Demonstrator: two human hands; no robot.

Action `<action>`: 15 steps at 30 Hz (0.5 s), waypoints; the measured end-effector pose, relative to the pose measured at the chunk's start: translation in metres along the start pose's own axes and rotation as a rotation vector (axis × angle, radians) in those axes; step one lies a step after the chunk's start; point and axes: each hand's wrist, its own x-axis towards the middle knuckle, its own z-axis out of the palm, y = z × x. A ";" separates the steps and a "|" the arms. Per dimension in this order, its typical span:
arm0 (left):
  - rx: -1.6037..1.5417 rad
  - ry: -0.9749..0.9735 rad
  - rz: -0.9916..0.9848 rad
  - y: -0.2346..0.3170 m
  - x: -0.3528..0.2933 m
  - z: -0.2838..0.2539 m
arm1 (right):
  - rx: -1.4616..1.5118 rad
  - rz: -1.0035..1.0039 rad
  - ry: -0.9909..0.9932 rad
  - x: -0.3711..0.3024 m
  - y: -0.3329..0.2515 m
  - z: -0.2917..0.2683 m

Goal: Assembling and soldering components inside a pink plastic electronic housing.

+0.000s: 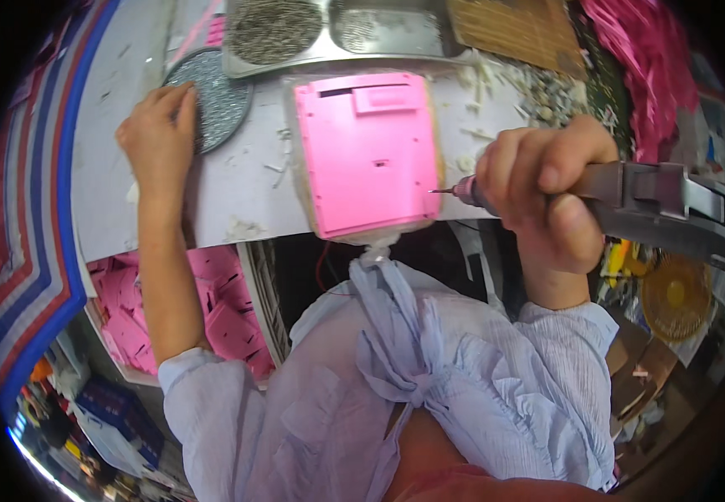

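Note:
My right hand point(547, 184) is wrapped round an electric screwdriver point(655, 205), held sideways with its thin bit pointing left. The bit's tip is over the right edge of a flat pink plastic panel point(367, 159); I cannot tell whether it touches. The panel lies in front of me, on a pad wrapped in clear plastic point(302, 180), with small holes along its sides and a raised rectangle near the top. At the left, my left hand point(160, 130) is closed at the rim of a round dish point(220, 100) of small silvery screws. Whatever its fingertips pinch is hidden.
Behind the panel stands a metal tray point(333, 63) with small metal parts in its compartments. A brown cardboard piece point(517, 29) and white scraps point(551, 96) lie at the back right. Below the table's left front, a bin holds several pink panels point(233, 330). Pink sheeting point(647, 67) hangs far right.

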 end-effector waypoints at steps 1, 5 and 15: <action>0.013 0.003 0.013 0.000 -0.004 0.003 | 0.004 0.006 0.032 -0.010 0.002 -0.007; -0.206 -0.022 -0.107 0.006 -0.016 0.000 | 0.115 -0.010 -0.091 -0.037 0.004 -0.021; -0.537 -0.044 0.307 0.135 -0.060 -0.055 | 0.079 -0.064 -0.193 -0.048 0.014 -0.025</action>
